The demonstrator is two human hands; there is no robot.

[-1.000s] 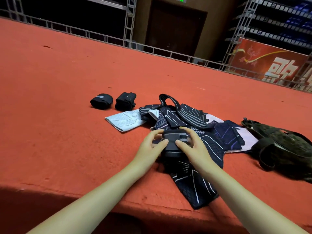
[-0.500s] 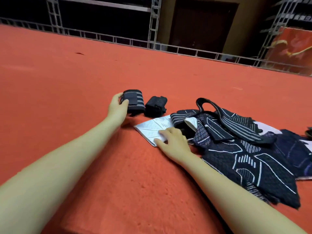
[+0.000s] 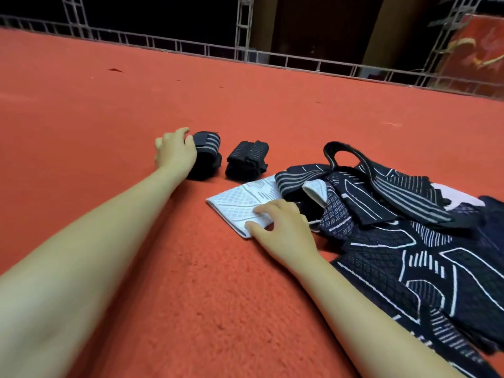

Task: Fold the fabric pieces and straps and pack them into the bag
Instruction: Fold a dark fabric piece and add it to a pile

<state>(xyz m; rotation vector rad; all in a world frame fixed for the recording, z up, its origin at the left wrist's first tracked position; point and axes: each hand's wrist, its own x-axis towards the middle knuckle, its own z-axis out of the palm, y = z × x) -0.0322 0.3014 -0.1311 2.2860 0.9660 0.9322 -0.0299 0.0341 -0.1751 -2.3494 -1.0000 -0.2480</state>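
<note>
Rolls of strap number two: the left hand (image 3: 174, 151) curls around the striped roll (image 3: 206, 156), the other roll (image 3: 246, 159) just beside. The right hand (image 3: 283, 227), fingers bent, presses one white cloth (image 3: 240, 203) beside the dark heap (image 3: 409, 241) on red carpet (image 3: 191, 282).

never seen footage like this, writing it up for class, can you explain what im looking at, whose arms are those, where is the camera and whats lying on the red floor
There is no machine here. A person wears one camera on the head, looking forward and down, so the two bare arms are the wearer's own.

The surface is a red carpet. The left hand curls round a rolled strap, with its grip on the roll's left side. A second roll lies just right of it, untouched. The right hand rests on a folded white cloth, fingers bent; whether it pinches the edge is unclear. Further right lies a loose pile of dark patterned fabric with a strap loop on top. No bag is in this picture.
</note>
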